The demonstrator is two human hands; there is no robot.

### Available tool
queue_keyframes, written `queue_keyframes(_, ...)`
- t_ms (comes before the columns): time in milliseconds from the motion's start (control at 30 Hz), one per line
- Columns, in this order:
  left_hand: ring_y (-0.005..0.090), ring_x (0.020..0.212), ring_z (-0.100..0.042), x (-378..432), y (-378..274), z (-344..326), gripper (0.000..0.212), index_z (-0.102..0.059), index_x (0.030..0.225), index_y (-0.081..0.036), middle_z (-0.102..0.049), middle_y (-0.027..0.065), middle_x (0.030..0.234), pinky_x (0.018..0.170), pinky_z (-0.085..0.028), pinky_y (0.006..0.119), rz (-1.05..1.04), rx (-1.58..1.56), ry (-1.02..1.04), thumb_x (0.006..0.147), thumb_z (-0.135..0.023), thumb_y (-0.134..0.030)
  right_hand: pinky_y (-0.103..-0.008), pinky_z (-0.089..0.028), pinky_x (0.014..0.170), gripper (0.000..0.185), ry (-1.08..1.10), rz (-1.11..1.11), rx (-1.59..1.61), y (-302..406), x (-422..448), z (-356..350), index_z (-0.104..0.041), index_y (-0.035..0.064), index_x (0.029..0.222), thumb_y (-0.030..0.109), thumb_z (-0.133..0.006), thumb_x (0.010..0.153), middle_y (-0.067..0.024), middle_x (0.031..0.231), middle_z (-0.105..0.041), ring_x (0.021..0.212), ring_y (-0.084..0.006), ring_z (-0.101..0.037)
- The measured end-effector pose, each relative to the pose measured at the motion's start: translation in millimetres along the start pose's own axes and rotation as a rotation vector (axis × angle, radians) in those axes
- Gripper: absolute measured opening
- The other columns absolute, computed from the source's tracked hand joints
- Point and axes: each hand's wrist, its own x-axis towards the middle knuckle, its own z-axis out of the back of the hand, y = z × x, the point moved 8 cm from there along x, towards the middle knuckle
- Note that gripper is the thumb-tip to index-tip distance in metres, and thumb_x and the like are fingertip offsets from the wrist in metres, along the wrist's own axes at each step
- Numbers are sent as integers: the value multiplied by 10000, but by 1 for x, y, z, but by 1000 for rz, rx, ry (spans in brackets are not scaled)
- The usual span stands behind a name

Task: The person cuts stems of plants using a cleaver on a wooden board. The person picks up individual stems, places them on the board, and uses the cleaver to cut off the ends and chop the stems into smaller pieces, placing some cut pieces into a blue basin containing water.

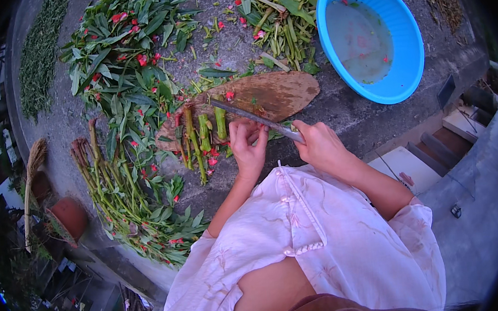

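My right hand [322, 143] grips the handle of a long, narrow knife [250, 114]. Its dark blade slants up to the left over a worn wooden board [294, 90]. Just below the blade is my left hand [248, 144], fingers curled and thumb brought in near the metal; whether anything small is pinched there is hidden. Thick green stem pieces [221, 122] lie side by side on the board, left of my left hand. Longer, thinner stems [193, 138] rest farther left and overhang the board's near edge. A red flower [229, 96] lies beside the knife tip.
A blue plastic basin [406, 77] holds cloudy water with floating petals. Cut stems [289, 36] are heaped beside it. Leafy flowering tops [122, 51] spread at upper left, with uncut stalks [118, 180] below. Left of the concrete ledge are a terracotta pot [70, 218] and straw broom [33, 174].
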Motion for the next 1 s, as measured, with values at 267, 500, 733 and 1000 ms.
queue_keyframes(267, 171, 907, -690, 9, -3, 2, 147, -554, 964, 72, -483, 63, 1062, 760, -618, 263, 37, -39, 1, 887, -677, 94, -586, -544, 733, 312, -47, 31, 8, 7, 4, 2, -644, -11, 1138, 68, -657, 837, -297, 791, -680, 784, -507, -676)
queue_keyframes(500, 184, 867, -721, 14, -3, 5, 165, -590, 938, 69, -539, 97, 1015, 727, -634, 289, 76, 5, -9, 859, -734, 53, -589, -534, 731, 254, -78, 37, 77, 3, -4, -3, -644, 15, 1080, 74, -661, 834, -304, 770, -666, 766, -517, -664)
queue_keyframes(733, 176, 863, -718, 15, -14, 6, 145, -603, 959, 58, -544, 79, 995, 734, -625, 293, -18, -39, -24, 883, -723, 35, -591, -531, 737, 203, -50, 41, 91, -5, 4, -5, -648, 10, 1022, 71, -668, 830, -315, 801, -663, 789, -518, -658)
queue_keyframes(1000, 168, 899, -708, 14, 12, 5, 165, -603, 986, 52, -611, 74, 974, 783, -624, 307, 53, -71, 23, 873, -721, 32, -591, -540, 724, 170, -55, 32, 51, -16, 29, -8, -628, -16, 982, 78, -670, 847, -313, 798, -668, 787, -522, -663)
